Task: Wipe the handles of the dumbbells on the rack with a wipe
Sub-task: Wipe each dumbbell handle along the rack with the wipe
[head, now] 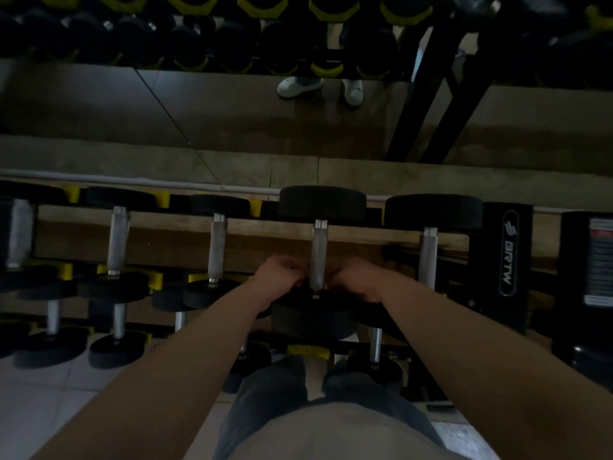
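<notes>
head view, dim: left hand and right hand flank the dumbbell handle; fingers hidden, grip unclear.

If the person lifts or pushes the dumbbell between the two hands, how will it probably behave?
Probably heavy for its size: the dumbbell has thick black heads on a short metal handle. Its round heads could roll on a flat floor, though the rack seems to cradle them.
</notes>
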